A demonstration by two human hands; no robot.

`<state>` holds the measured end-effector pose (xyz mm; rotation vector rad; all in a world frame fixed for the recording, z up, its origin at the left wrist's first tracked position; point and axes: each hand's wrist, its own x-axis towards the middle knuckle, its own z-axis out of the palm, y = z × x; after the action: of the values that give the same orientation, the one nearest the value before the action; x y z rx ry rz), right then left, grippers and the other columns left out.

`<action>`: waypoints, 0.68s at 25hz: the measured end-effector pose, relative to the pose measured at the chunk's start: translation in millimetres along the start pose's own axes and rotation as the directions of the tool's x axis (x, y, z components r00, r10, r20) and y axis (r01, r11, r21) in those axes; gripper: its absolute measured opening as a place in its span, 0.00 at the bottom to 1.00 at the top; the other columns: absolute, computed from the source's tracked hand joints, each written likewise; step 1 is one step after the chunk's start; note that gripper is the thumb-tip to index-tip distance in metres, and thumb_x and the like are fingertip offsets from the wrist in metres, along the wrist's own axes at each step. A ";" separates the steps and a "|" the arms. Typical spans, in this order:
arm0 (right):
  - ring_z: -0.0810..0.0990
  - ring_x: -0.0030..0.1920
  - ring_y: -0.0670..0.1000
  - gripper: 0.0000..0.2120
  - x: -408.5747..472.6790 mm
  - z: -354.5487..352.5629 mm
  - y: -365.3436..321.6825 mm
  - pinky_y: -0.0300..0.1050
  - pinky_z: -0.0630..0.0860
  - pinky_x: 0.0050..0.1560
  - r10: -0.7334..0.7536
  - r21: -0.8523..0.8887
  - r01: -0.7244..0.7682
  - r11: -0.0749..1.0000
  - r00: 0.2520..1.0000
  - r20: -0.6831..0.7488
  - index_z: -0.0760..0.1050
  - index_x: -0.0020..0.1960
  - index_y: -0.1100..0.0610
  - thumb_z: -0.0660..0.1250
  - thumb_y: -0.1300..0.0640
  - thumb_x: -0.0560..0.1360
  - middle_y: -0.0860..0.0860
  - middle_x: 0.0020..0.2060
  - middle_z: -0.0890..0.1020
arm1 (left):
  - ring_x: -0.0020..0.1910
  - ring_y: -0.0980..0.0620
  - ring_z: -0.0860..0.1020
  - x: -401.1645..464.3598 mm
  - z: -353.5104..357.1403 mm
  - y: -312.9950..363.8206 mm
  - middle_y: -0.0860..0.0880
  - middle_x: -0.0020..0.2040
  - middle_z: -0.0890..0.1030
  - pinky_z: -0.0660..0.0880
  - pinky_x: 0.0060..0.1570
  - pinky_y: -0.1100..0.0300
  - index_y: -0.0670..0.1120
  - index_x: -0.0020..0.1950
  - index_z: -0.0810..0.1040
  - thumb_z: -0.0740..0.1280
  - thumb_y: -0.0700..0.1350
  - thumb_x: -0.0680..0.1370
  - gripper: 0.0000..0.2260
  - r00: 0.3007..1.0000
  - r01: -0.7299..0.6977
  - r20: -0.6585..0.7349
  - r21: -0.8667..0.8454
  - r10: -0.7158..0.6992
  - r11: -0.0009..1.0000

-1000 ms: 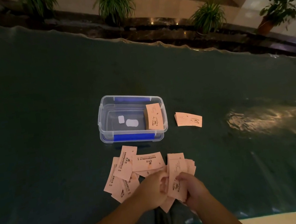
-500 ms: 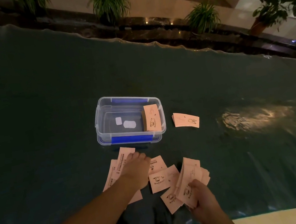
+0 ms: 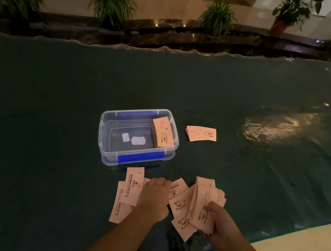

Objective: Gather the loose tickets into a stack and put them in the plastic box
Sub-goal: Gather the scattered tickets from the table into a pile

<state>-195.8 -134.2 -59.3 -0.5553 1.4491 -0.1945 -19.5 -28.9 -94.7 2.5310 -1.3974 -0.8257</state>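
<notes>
- Pink loose tickets [image 3: 127, 195] lie scattered on the dark table cover [image 3: 34, 145], just in front of the plastic box [image 3: 105, 134].
- Left hand [image 3: 153, 200] presses flat on them, fingers spread.
- Right hand [image 3: 219, 218] clutches a fanned ticket bundle [image 3: 206, 201].
- Inside the box's right end leans a ticket stack [image 3: 162, 132]; another small stack [image 3: 202, 133] lies right of the box.

Head view, looking steeply down, table [image 3: 52, 120] near; dim.

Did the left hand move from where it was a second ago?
Yes. The left hand has left the right hand and reached forward and left toward the plastic box, onto the loose tickets.
</notes>
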 end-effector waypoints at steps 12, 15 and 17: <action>0.85 0.55 0.67 0.08 7.7 9.1 1.4 0.67 0.83 0.54 0.004 -0.137 -0.001 0.991 1.000 0.022 0.79 0.57 0.58 0.64 0.65 0.82 0.65 0.55 0.86 | 0.81 0.47 0.59 -8.3 -5.4 -41.9 0.50 0.79 0.69 0.48 0.80 0.44 0.56 0.80 0.63 0.75 0.51 0.74 0.37 0.998 0.050 -0.025 -0.098 -0.052 0.994; 0.85 0.50 0.66 0.09 12.1 9.7 0.5 0.63 0.83 0.47 -0.015 -0.164 0.020 0.986 0.999 0.029 0.80 0.58 0.59 0.63 0.65 0.81 0.65 0.52 0.86 | 0.76 0.49 0.66 -13.3 6.0 -23.0 0.52 0.76 0.73 0.61 0.76 0.46 0.56 0.80 0.63 0.74 0.55 0.75 0.35 0.998 0.032 -0.040 -0.232 -0.043 0.972; 0.85 0.49 0.66 0.10 16.2 10.5 0.5 0.65 0.83 0.51 -0.048 -0.201 0.052 0.978 0.998 0.028 0.80 0.58 0.61 0.64 0.66 0.81 0.65 0.51 0.87 | 0.75 0.48 0.67 -17.3 12.7 -9.4 0.52 0.76 0.72 0.64 0.74 0.47 0.55 0.81 0.61 0.75 0.53 0.75 0.37 1.000 0.021 0.012 -0.288 -0.018 0.957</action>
<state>-183.6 -138.6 -73.5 -0.7572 1.4417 -0.0807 -26.3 -7.7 -102.0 2.3243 -1.1588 -0.9679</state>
